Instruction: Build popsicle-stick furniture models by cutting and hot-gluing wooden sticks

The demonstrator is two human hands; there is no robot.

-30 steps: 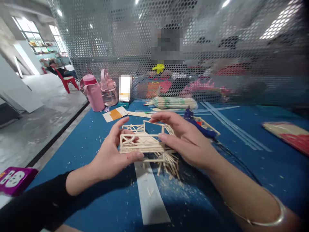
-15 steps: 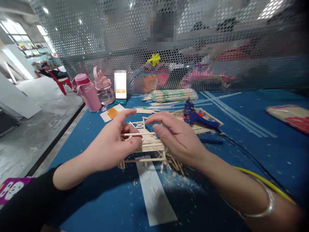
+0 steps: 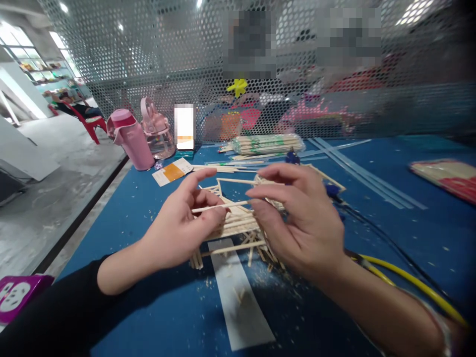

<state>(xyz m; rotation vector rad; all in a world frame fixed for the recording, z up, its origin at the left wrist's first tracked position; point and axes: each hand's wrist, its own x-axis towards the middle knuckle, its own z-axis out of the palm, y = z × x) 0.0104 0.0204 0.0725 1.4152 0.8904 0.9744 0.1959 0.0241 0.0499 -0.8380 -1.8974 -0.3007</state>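
Note:
My left hand (image 3: pixel 181 225) is closed, pinching a thin wooden stick (image 3: pixel 238 204) between thumb and fingers. The stick slants slightly up to the right, where the thumb and index fingertip of my right hand (image 3: pixel 307 225) close on its far end. Just beneath both hands stands a small frame built of wooden sticks (image 3: pixel 234 227), with a floor of sticks laid side by side. My hands cover part of it. A blue glue gun (image 3: pixel 292 157) lies behind my right hand and is mostly hidden.
A pink thermos (image 3: pixel 134 144), a clear bottle (image 3: pixel 159 141) and a lit phone (image 3: pixel 184 126) stand at the back left. Bagged sticks (image 3: pixel 267 144) and clear glue strips (image 3: pixel 366 173) lie behind. A white paper strip (image 3: pixel 241 302) lies in front; a yellow cable (image 3: pixel 412 282) runs right.
My right hand has turned and shifted right, its fingers now at the stick's right end. The stick's right end tilts up more, and the right hand covers more of the glue gun.

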